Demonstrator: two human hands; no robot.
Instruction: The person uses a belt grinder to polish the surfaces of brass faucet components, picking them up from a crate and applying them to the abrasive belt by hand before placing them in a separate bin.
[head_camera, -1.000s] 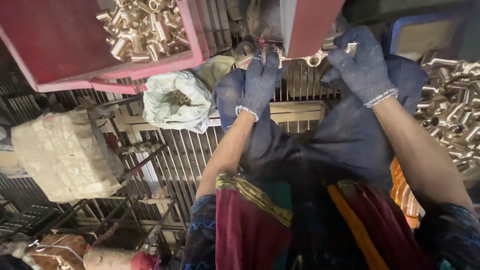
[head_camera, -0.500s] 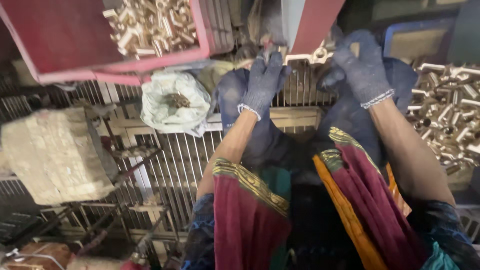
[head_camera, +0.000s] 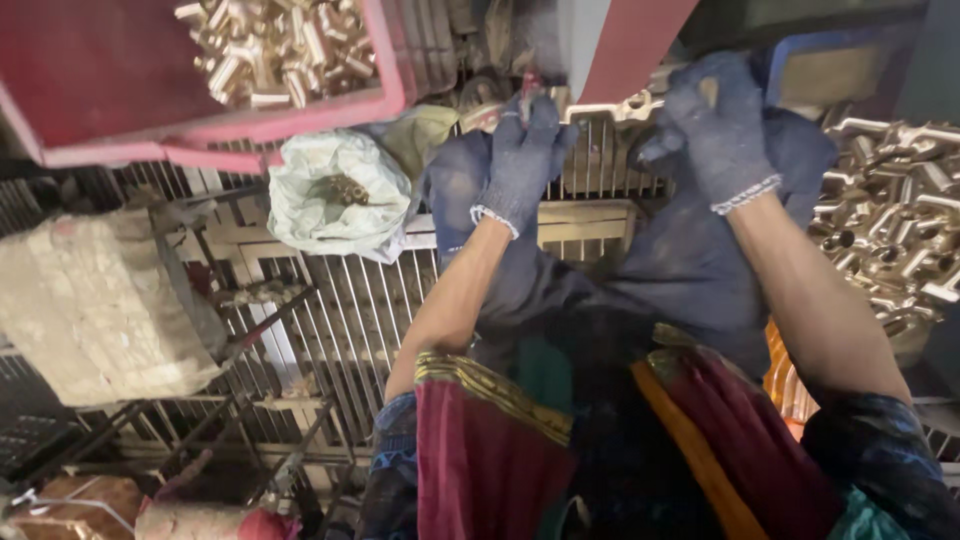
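Both gloved hands grip a brass fitting (head_camera: 610, 105) lying crosswise under the machine's red edge, left hand (head_camera: 520, 165) closed on its left end, right hand (head_camera: 720, 135) closed on its right.

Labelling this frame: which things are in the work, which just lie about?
In hand:
- left hand, gloved, on a brass fitting
- right hand, gloved, at the same fitting
- red crate of brass pieces
- brass heap, right

Lying about:
- white sack
- pale block
- metal grating

Matt knitted cloth gloves on left hand (head_camera: 520, 160) and right hand (head_camera: 722, 135), shiny brass fittings (head_camera: 275, 45), smooth red plastic crate (head_camera: 120, 95), crinkled woven sack (head_camera: 335, 195)
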